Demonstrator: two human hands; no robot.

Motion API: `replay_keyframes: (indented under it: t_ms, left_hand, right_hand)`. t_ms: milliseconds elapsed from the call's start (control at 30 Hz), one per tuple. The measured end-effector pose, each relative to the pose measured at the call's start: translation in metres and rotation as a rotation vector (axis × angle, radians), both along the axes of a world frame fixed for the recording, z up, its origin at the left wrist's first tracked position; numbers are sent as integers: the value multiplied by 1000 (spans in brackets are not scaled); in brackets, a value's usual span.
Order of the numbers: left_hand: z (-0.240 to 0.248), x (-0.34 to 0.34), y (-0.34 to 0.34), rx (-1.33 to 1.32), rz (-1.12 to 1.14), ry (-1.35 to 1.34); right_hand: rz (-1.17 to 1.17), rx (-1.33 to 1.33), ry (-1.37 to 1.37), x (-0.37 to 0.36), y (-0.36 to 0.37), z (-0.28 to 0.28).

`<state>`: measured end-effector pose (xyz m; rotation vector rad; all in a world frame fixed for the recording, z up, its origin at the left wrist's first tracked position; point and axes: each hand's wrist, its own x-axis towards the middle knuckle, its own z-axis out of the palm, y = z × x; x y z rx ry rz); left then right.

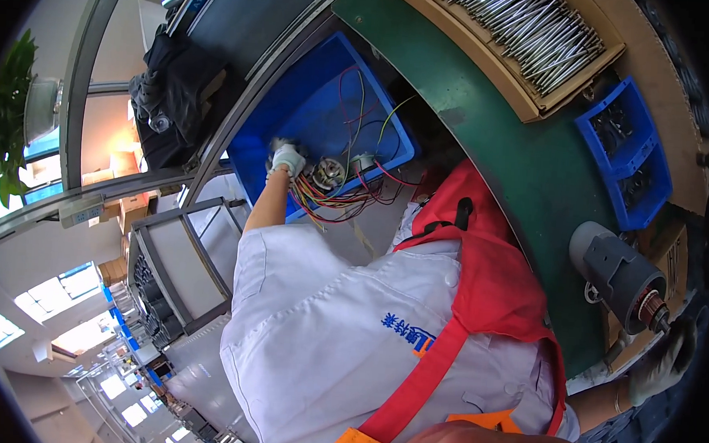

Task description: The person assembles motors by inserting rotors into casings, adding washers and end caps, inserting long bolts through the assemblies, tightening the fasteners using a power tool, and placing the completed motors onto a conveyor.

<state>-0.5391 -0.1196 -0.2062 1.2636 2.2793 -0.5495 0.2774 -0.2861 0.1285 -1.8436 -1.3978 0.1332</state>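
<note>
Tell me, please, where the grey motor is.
In the head view, the grey motor is at right, between the blue two-compartment tray and the right hand.

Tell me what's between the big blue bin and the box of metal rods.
Green workbench top, plus a dark gap beside the bin, in the head view.

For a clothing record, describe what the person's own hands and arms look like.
The left hand and right hand wear pale gloves. A loose white sleeve stops well short of the left glove, leaving some forearm bare.
</note>
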Motion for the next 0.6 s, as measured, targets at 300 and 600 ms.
replay_keyframes:
  t_ms: [300,600]
  left_hand:
    - [57,99,15,263,-246,-132]
    - [95,135,86,295,-324,31]
  right_hand:
    - [105,143,129,-19,27,-5]
    - [220,52,-25,-72,18,9]
